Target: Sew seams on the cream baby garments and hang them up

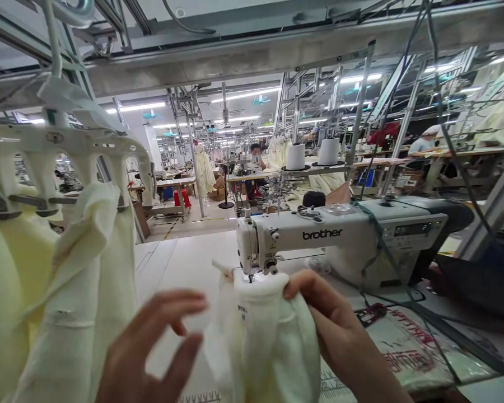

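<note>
A cream fabric piece [273, 330] hangs over the front edge of the sewing table, its upper edge lying under the needle of a white sewing machine [289, 238]. Small dark print shows near its left side. My right hand [327, 319] pinches the fabric's top edge just right of the needle, thumb and fingers closed on it. To the left of the cloth, my left hand [155, 341] is raised in the air, somewhat blurred, with thumb and fingers apart and nothing between them.
At the left, cream garment pieces [79, 280] hang from a white clip hanger [63, 145]. Thread cones [295, 157] stand behind the machine. A red-printed plastic bag [411, 347] and a dark red tool [372, 314] lie at right. Cables [441, 112] hang down there. People work farther back.
</note>
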Demonstrator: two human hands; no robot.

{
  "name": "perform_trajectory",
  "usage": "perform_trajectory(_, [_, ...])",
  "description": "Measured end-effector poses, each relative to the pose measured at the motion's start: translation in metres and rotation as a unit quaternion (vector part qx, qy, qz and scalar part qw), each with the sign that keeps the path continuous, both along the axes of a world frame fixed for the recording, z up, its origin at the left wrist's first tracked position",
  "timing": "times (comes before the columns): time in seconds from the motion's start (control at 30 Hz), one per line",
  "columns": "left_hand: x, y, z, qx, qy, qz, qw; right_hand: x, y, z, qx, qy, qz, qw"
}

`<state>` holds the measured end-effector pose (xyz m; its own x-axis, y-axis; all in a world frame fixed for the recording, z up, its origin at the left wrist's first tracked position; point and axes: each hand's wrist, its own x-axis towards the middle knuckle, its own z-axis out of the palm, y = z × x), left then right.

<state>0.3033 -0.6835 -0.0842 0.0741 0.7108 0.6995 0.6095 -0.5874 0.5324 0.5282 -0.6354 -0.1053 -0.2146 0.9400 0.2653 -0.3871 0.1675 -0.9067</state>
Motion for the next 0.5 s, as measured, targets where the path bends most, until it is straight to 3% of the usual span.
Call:
perform_trajectory(0.07, [-0.009, 0.009, 0.006, -0.072, -0.034, 0.003, 0.997, -0.008, 0.005, 0.004, -0.017, 0.034, 0.064, 0.997])
perform_trajectory(0.17, [-0.015, 0.025, 0.013, -0.176, -0.020, -0.083, 0.981, -0.025, 0.017, 0.016, -0.018, 0.041, 0.121, 0.992])
perform_trajectory(0.2, [-0.016, 0.028, 0.015, -0.186, -0.024, -0.080, 0.979, -0.031, 0.020, 0.020, -0.013, 0.031, 0.117, 0.993])
perform_trajectory(0.3, [-0.019, 0.027, 0.022, -0.161, -0.107, 0.019, 0.981, -0.048, 0.021, 0.028, 0.011, 0.006, 0.071, 0.997])
perform_trajectory(0.33, [-0.021, 0.024, 0.023, -0.173, -0.138, 0.023, 0.975, -0.053, 0.019, 0.029, 0.029, -0.015, 0.053, 0.998])
perform_trajectory(0.4, [-0.022, 0.018, 0.024, -0.251, -0.163, -0.035, 0.954, -0.065, 0.009, 0.027, 0.092, -0.081, 0.031, 0.992])
perform_trajectory(0.5, [-0.023, 0.015, 0.022, -0.327, -0.130, -0.074, 0.933, -0.077, -0.006, 0.023, 0.224, -0.152, 0.067, 0.960])
